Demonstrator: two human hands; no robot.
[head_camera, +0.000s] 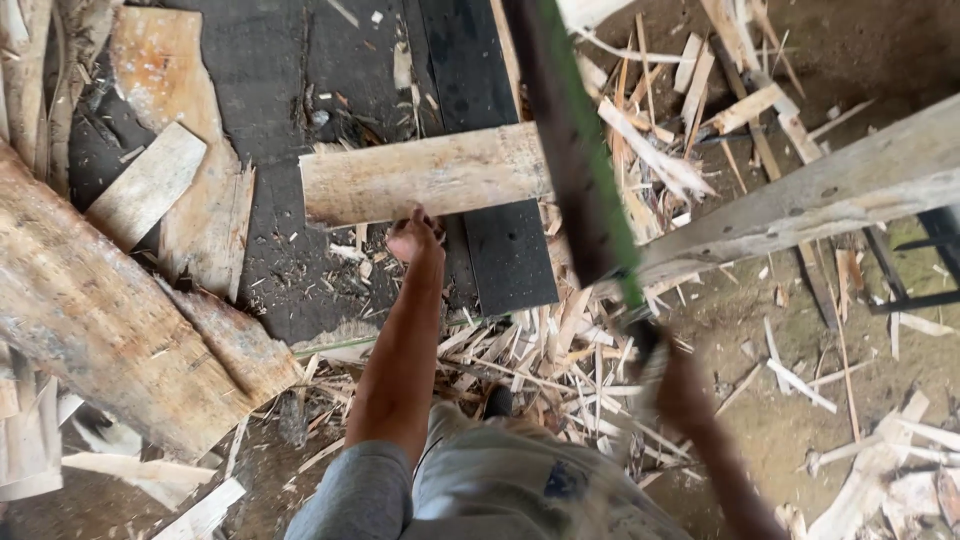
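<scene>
Plank (425, 177): pale, rough-sawn and flat; laid across a black board (500, 240) on the floor, its splintered end toward the left.
Left hand (414, 238): set at the plank's near edge; fingers curled, and whether they grip it cannot be told.
Right hand (668, 385): blurred, closed around the handle of a long dark blade (575, 160) with a green edge, held over the plank.
Floor: strewn with pale splinters (560, 350).

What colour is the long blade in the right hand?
Dark blade with a bright green edge, blurred, in the right hand; head view.
</scene>
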